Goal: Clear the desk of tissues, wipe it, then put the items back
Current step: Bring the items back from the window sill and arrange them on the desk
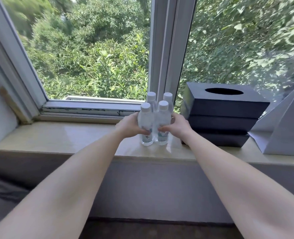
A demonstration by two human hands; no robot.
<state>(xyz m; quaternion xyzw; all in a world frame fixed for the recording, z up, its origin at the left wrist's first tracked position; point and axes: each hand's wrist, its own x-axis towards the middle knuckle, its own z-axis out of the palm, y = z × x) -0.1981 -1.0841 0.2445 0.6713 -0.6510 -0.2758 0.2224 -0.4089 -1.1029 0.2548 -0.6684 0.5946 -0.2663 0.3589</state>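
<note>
Several small clear water bottles [155,118] with white caps stand bunched together on the pale stone windowsill [65,135]. My left hand [129,126] wraps around the bunch from the left, thumb across the front left bottle. My right hand [178,125] wraps around it from the right, thumb on the front right bottle. The bottles' bases rest on the sill. Just right of them sits a black tissue box [224,104] with an oval opening, on top of a stack of dark boxes.
A white paper bag [284,131] lies at the sill's far right. The window frame [165,49] rises right behind the bottles. The sill's left stretch is bare stone. A dark fabric edge [2,192] shows at lower left.
</note>
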